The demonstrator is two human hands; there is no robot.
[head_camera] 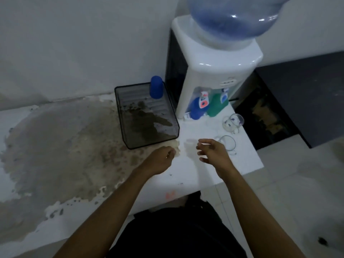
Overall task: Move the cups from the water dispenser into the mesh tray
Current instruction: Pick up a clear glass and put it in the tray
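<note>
A white water dispenser [212, 71] with a blue bottle on top stands at the counter's back right. Under its taps sit a blue cup [196, 110] and a green cup [216, 107]. Another blue cup [156, 87] stands upside down in the far right corner of the black mesh tray [122, 112]. My left hand [161, 159] hovers just in front of the tray's near corner, fingers loosely curled, holding nothing. My right hand [212, 151] is beside it, fingers spread and empty, close to a clear glass mug [226, 144].
A second clear glass mug [232, 122] lies on the white counter to the right of the dispenser. The counter's left part is stained and peeling [61, 146]. The counter ends just right of the mugs, with a dark cabinet [297, 94] and tiled floor beyond.
</note>
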